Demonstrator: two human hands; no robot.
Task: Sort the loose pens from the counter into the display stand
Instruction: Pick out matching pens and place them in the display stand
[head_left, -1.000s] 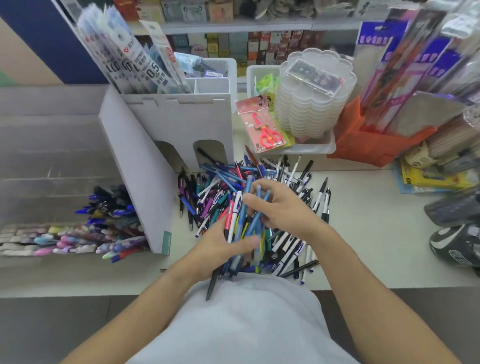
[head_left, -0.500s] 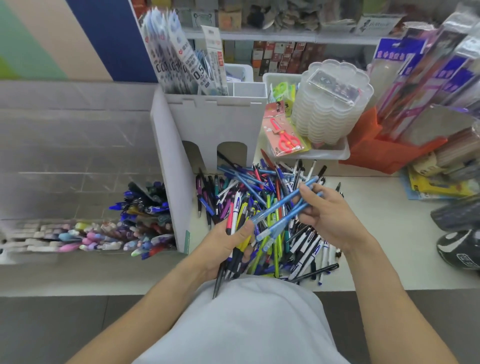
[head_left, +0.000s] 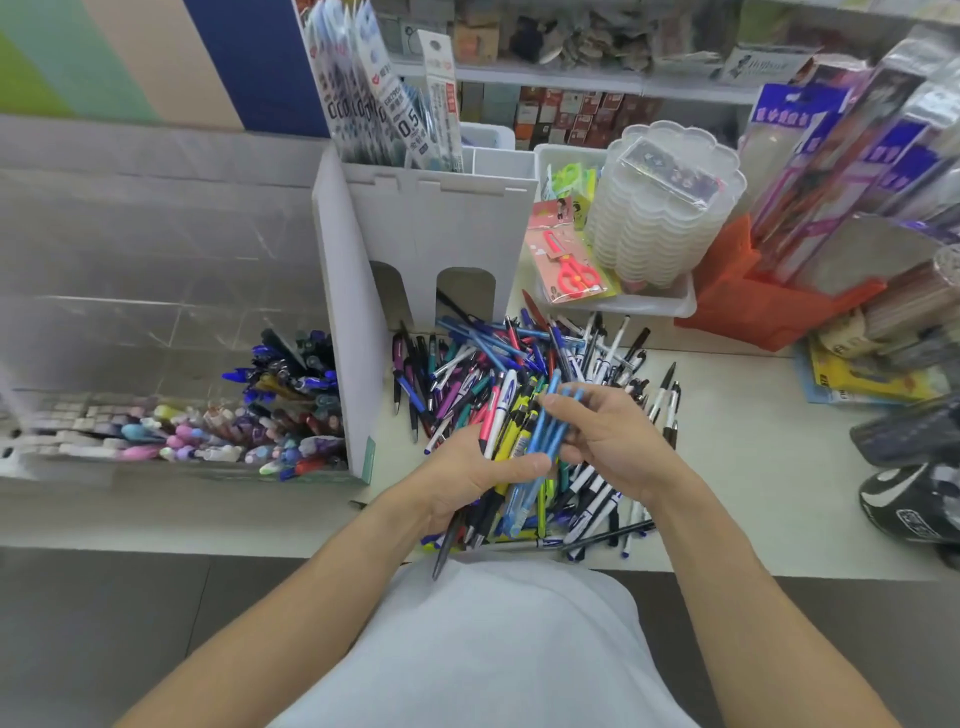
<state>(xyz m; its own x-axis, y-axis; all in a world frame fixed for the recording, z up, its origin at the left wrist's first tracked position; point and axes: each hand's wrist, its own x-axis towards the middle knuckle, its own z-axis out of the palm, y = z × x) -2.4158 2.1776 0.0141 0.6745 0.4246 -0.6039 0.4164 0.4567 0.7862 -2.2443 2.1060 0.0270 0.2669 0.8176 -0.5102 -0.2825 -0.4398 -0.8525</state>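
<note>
A big heap of loose pens in many colours covers the white counter in front of me. My left hand grips a mixed bundle of pens, yellow, pink, white and black, with its thumb across them. My right hand pinches several light blue pens and holds them against that bundle. To the left stands the display stand, a white panel with tiered clear trays of sorted pens.
A white cardboard box with packaged refills stands behind the heap. A white tray with stacked clear containers and red scissors sits at the back right. Further right are an orange holder and a dark shoe-like object.
My right hand has swung the light blue pens from slanting across the heap to upright, beside the bundle in my left hand. The camera view has shifted right and closer.
</note>
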